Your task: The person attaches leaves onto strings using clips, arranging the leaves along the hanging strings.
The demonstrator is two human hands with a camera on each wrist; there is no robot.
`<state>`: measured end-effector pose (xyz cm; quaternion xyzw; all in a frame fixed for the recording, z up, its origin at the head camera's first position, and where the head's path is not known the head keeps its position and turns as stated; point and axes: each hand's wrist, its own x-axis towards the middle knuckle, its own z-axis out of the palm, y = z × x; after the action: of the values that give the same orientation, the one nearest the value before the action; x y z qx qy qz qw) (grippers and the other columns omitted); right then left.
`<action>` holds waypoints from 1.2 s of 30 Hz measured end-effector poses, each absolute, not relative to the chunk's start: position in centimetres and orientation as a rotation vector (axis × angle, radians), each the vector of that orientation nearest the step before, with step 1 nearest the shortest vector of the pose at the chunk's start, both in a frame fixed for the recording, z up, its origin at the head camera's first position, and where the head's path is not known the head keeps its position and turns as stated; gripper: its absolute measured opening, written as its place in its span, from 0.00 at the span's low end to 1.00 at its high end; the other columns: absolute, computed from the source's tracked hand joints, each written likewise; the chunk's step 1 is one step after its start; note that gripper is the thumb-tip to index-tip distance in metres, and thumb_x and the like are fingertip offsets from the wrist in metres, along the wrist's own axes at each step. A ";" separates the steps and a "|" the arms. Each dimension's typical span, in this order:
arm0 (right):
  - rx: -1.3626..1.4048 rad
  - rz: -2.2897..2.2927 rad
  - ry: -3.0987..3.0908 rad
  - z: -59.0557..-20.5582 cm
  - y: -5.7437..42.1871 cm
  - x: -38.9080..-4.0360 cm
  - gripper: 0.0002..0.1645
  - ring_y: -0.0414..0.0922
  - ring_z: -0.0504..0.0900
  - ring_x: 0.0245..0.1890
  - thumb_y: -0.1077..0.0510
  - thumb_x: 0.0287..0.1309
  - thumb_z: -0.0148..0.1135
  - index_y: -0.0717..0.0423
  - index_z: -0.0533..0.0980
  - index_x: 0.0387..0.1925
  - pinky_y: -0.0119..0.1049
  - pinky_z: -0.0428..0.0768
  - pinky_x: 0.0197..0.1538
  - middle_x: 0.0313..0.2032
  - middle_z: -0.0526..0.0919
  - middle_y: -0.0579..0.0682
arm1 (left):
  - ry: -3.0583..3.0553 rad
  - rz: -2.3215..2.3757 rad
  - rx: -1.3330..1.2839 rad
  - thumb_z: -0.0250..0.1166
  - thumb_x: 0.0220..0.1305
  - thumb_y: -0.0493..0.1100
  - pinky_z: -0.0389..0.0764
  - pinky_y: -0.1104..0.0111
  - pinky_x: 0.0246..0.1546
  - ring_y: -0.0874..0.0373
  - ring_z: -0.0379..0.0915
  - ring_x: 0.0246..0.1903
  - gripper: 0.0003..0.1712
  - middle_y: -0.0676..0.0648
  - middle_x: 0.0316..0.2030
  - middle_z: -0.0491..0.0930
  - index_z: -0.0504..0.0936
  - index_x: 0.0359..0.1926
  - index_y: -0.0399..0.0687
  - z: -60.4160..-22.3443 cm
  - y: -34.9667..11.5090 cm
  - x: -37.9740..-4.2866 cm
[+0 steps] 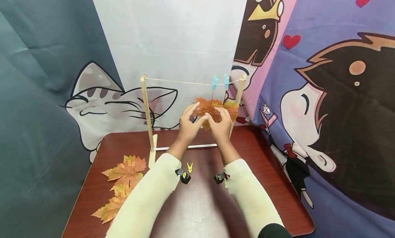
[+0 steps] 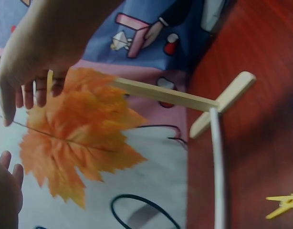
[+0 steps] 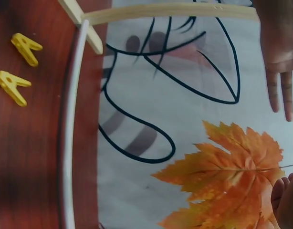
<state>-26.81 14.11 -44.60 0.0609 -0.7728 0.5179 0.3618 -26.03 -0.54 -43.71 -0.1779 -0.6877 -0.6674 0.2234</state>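
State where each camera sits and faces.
Head: on the head, facing forward and down at the wooden frame; left hand, right hand, sleeves show.
Left wrist: on that wrist, toward hanging leaves; both hands partly show.
Right wrist: on that wrist, toward a leaf and yellow clothespins; both hands partly show.
Both wrist views share the white crossbar.

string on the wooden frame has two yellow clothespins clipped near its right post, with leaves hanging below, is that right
Not quite: the two clothespins clipped on the string are light blue, not yellow, as the head view shows. They are indeed near the right post, with leaves hanging below.
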 end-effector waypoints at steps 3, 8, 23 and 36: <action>0.190 1.355 -2.002 -45.6 13.8 -26.4 0.27 0.64 0.87 0.51 0.56 0.61 0.83 0.67 0.86 0.57 0.49 0.86 0.44 0.55 0.87 0.63 | -1.892 -1.858 -0.450 0.81 0.64 0.37 0.80 0.43 0.69 0.36 0.77 0.66 0.37 0.33 0.68 0.79 0.80 0.73 0.38 -45.2 -1.3 -25.4; 0.196 1.371 -2.046 -47.5 13.4 -25.7 0.25 0.63 0.87 0.49 0.59 0.60 0.83 0.67 0.86 0.56 0.47 0.83 0.43 0.54 0.87 0.62 | -1.904 -1.852 -0.373 0.82 0.61 0.35 0.83 0.44 0.65 0.42 0.79 0.63 0.36 0.35 0.66 0.81 0.82 0.71 0.41 -47.6 -3.0 -24.3; 0.031 1.546 -2.305 -54.6 10.6 -23.1 0.16 0.52 0.87 0.38 0.63 0.61 0.80 0.64 0.88 0.49 0.24 0.78 0.37 0.43 0.87 0.62 | -2.023 -1.777 -0.148 0.82 0.60 0.34 0.86 0.49 0.57 0.36 0.82 0.55 0.33 0.34 0.59 0.83 0.85 0.66 0.39 -54.5 -7.5 -20.2; -0.135 1.594 -2.400 -60.5 9.1 -21.9 0.13 0.46 0.86 0.33 0.65 0.58 0.80 0.68 0.87 0.43 0.26 0.79 0.36 0.38 0.91 0.63 | -2.222 -1.585 -0.102 0.80 0.62 0.33 0.82 0.47 0.57 0.36 0.81 0.55 0.28 0.32 0.56 0.85 0.86 0.64 0.37 -60.5 -10.6 -16.9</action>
<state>-21.91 9.09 -60.53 -0.0465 -0.8253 0.5480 0.1283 -16.86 -10.60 -60.47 -0.0365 -0.7965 -0.5682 0.2035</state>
